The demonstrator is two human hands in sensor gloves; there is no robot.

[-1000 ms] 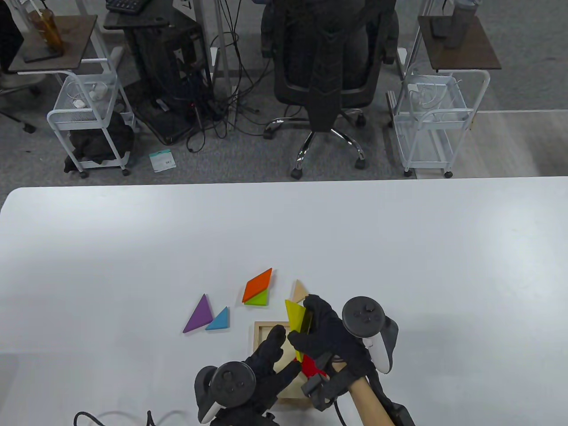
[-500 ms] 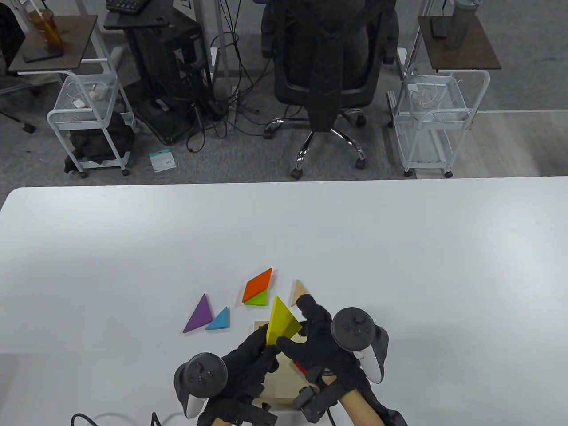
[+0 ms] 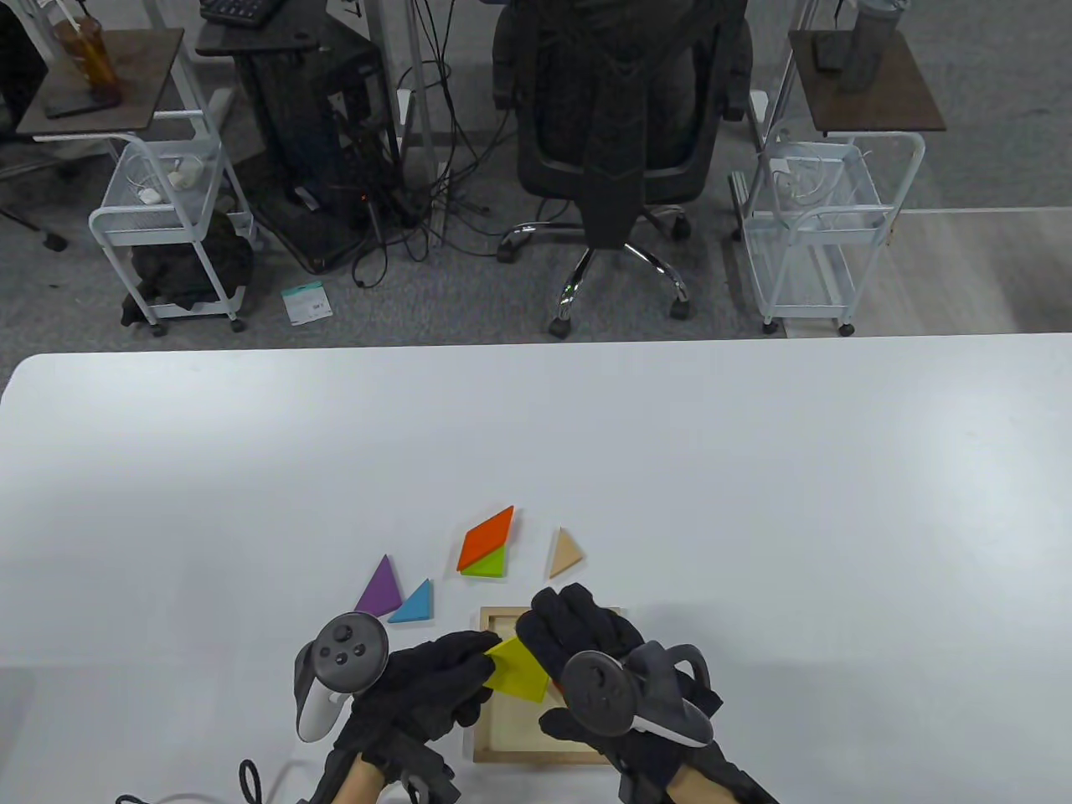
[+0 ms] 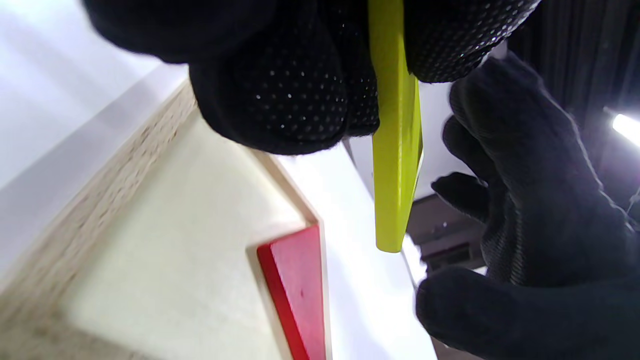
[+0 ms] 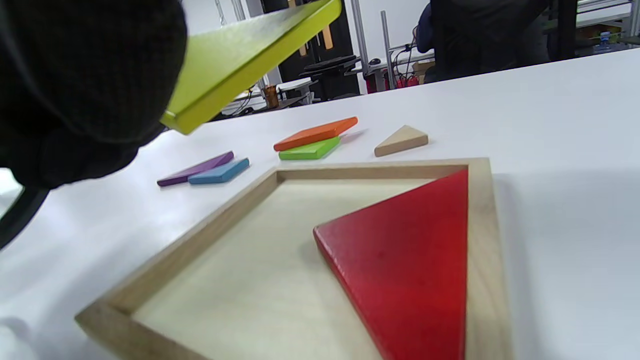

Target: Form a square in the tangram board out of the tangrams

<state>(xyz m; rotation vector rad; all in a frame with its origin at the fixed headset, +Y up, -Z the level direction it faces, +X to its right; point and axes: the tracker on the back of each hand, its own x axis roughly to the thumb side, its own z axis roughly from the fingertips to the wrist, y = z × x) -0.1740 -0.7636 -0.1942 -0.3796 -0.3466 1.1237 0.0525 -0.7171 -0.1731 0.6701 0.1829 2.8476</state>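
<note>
You pinched the yellow triangle (image 3: 519, 667) in your left hand (image 3: 419, 691) above the board (image 3: 494, 749), tilted to clear the red triangle (image 5: 415, 270) (at the board's three o'clock); your right hand (image 3: 586, 662) hovered relaxed, steadying.

Yellow-green wooden triangle (image 3: 519, 667) hangs tilted over the shallow square wooden tangram board (image 5: 482, 210); large red triangle (image 5: 415, 270) lies flat inside, right side.

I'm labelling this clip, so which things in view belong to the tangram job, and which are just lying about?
Belonging to the job:
tangram board
red triangle in the board
yellow triangle, held by the left hand
purple triangle
blue triangle
orange piece
green piece
tan triangle

Just lying about:
office chair
white wire carts
cables
</note>
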